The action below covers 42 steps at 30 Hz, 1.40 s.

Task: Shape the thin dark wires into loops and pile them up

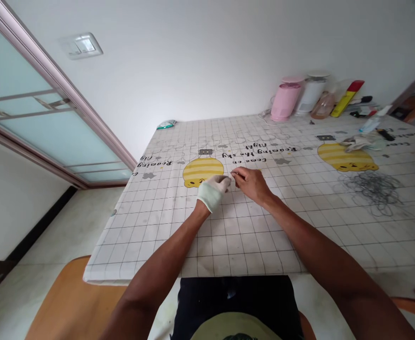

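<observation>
My left hand, in a pale glove, is closed with its fingertips pinched together over the lower edge of a yellow striped balloon print. Just to its right, my bare right hand is also closed, thumb against forefinger. The two sets of fingertips almost meet above the checked tablecloth. Whatever they pinch is too small to make out. A loose tangle of thin dark wire or thread lies on the cloth at the right.
Along the wall at the back right stand a pink cylinder, a white cylinder, a clear bottle and a yellow can with a red cap. A crumpled glove lies nearer. A green packet is at the back left corner.
</observation>
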Each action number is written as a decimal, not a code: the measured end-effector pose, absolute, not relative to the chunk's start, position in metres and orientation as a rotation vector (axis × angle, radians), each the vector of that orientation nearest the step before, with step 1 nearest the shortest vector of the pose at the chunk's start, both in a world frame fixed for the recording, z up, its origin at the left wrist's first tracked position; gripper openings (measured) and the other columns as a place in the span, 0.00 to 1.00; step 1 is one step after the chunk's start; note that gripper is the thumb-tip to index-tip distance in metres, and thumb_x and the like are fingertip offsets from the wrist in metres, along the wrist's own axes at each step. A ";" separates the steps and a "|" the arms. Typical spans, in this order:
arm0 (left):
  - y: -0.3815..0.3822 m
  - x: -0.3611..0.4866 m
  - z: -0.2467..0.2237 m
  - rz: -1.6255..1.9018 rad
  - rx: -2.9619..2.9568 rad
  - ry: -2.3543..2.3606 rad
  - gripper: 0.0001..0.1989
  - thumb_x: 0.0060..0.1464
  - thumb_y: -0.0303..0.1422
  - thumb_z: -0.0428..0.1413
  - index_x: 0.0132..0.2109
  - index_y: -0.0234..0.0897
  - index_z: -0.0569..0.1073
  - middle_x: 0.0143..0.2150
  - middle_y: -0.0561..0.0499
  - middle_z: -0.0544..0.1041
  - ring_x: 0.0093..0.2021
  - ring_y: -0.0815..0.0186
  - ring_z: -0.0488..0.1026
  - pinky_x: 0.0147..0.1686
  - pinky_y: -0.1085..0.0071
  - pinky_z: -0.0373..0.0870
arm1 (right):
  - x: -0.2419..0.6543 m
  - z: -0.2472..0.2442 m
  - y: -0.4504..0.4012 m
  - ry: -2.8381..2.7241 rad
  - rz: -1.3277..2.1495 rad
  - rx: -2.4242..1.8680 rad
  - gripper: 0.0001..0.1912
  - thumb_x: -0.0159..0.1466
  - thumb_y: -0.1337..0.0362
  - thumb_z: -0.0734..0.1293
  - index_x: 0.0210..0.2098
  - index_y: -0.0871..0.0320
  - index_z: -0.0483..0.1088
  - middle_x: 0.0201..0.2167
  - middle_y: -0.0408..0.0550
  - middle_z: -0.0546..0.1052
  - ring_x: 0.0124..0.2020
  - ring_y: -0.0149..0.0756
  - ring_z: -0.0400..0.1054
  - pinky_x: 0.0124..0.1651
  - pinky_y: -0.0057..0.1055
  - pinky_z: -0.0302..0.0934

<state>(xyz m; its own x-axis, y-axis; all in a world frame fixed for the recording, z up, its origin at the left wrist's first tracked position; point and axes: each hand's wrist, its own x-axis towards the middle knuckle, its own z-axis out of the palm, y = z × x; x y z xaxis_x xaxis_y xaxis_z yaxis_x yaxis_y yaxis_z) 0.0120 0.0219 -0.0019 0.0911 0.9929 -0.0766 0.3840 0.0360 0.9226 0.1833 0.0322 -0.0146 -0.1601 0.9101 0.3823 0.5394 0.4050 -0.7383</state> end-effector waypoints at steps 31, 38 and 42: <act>0.033 0.002 -0.007 0.926 1.342 1.321 0.09 0.56 0.32 0.55 0.31 0.37 0.78 0.27 0.52 0.75 0.29 0.68 0.74 0.30 0.75 0.70 | 0.196 -0.014 0.034 -2.421 0.174 -1.056 0.17 0.75 0.62 0.58 0.32 0.55 0.71 0.22 0.42 0.69 0.24 0.33 0.58 0.30 0.33 0.47; 0.017 0.011 -0.004 0.770 1.357 1.171 0.09 0.56 0.38 0.59 0.38 0.39 0.80 0.33 0.51 0.79 0.33 0.66 0.77 0.31 0.74 0.73 | 0.195 -0.002 0.031 -1.920 0.741 -1.198 0.13 0.70 0.55 0.65 0.36 0.54 0.78 0.24 0.43 0.77 0.26 0.36 0.71 0.31 0.31 0.63; 0.018 0.023 -0.020 0.755 1.198 1.112 0.09 0.57 0.36 0.61 0.43 0.37 0.80 0.39 0.49 0.82 0.30 0.69 0.76 0.29 0.73 0.71 | 0.190 0.000 0.030 -1.898 0.691 -1.207 0.12 0.68 0.55 0.66 0.36 0.54 0.79 0.25 0.43 0.78 0.27 0.35 0.71 0.31 0.31 0.62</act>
